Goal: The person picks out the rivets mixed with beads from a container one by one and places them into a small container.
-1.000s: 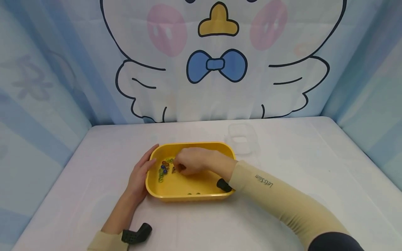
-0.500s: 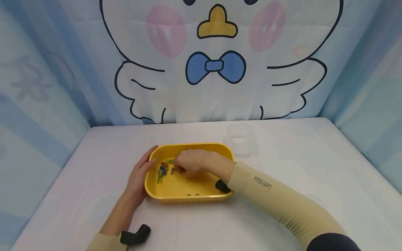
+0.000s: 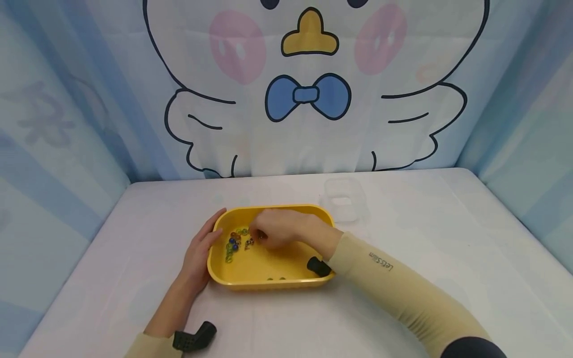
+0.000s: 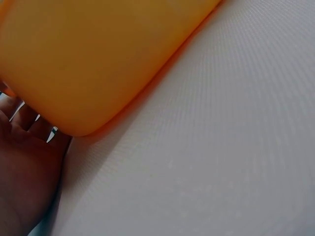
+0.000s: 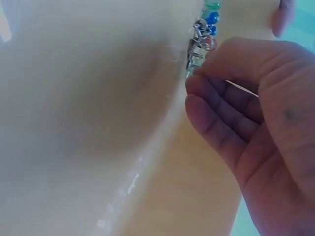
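Observation:
Along the left wall of a yellow tray (image 3: 268, 284), my left hand (image 3: 195, 256) grips it, thumb at the rim and fingers along the outside. The left wrist view shows that hand's fingers (image 4: 34, 123) behind the tray wall. Inside the tray, my right hand (image 3: 279, 228) is lowered with curled fingers, thumb and fingertips close together. Whether a small piece is between them is hidden. Just left of it lie small silver-coloured pieces (image 3: 248, 243). Beyond these, glass beads (image 3: 232, 243) in green, blue and amber form a curved line. The right wrist view shows silver pieces (image 5: 199, 34) beside the fingertips.
A clear plastic box (image 3: 344, 199) stands behind the tray's right corner. A few green beads (image 3: 276, 279) lie along the tray's near wall. White cloth (image 3: 403, 298) covers the table, and printed curtains (image 3: 309, 139) surround it. Each wrist wears a black camera mount (image 3: 194, 338).
My right hand has shifted slightly to the right, and more of the silver pieces shows at its left. The left hand stays on the tray.

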Motion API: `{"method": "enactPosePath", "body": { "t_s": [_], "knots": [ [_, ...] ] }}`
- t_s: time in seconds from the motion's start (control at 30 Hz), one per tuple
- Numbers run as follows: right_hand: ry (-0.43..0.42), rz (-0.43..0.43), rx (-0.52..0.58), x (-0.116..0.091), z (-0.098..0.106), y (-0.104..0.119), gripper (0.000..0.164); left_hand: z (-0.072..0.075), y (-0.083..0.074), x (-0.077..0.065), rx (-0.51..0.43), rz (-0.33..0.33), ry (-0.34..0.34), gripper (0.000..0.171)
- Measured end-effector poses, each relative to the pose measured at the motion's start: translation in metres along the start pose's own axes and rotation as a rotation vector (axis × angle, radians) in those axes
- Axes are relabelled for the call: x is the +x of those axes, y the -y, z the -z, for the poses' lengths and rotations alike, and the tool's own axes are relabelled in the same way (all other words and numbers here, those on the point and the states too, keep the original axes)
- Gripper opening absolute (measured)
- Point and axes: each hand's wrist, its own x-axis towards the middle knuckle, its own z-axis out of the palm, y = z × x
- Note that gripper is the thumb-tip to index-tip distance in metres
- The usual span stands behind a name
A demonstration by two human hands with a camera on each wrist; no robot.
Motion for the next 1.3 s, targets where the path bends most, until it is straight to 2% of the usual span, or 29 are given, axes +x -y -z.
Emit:
{"method": "enactPosePath", "body": {
  "t_s": [0.23,0.5,0.73,0.97,1.17,1.3],
  "knots": [
    [-0.068,0.013,0.057,-0.006,0.008,-0.001,0.017,0.0,0.0,0.0,0.003,-0.002,-0.002,0.052],
    [-0.172,0.02,0.105,-0.018,0.022,-0.006,0.018,0.0,0.001,0.0,0.001,0.003,-0.006,0.052],
    [-0.233,-0.022,0.163,-0.03,0.035,-0.01,0.017,0.001,0.002,0.001,-0.001,0.018,-0.02,0.053],
    [-0.304,-0.007,0.168,-0.044,0.045,-0.017,0.016,0.001,0.003,0.001,0.005,0.012,-0.021,0.053],
    [-0.325,-0.063,0.168,-0.055,0.05,-0.021,0.016,0.001,0.003,0.001,0.004,0.013,-0.019,0.053],
    [-0.348,-0.069,0.165,-0.061,0.051,-0.024,0.016,0.0,0.003,0.001,0.005,0.014,-0.019,0.053]
  ]
}}
